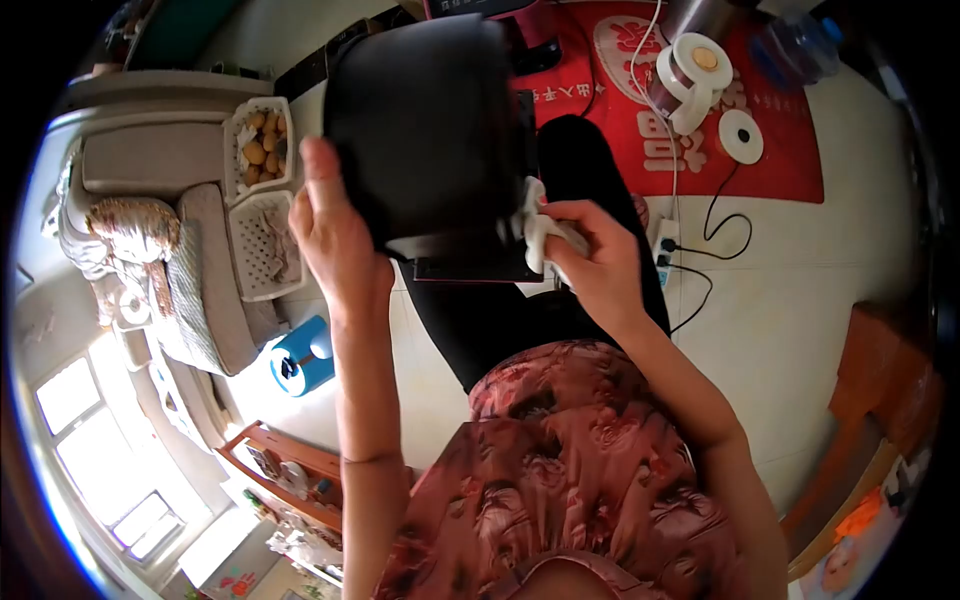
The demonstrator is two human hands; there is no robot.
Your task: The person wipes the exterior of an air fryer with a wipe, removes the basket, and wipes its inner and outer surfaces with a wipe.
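A black, box-like item with rounded corners (425, 135) is raised above the lap, slightly blurred. My left hand (340, 235) grips its left side, thumb up along the edge and the other fingers hidden behind it. A crumpled white cloth (545, 230) is pinched in my right hand (595, 250), and it touches the lower right side of the black item. Beneath the black item, a thin dark edge with a reddish rim shows; what it belongs to is unclear.
On the red mat (780, 170) are a white-handled kettle (692, 75), its round base (741, 137) and a plastic bottle (800, 50). A power strip (663, 250) with cables lies right of the legs. Left are baskets (265, 250), a sofa (145, 160) and a blue cylinder (305, 355).
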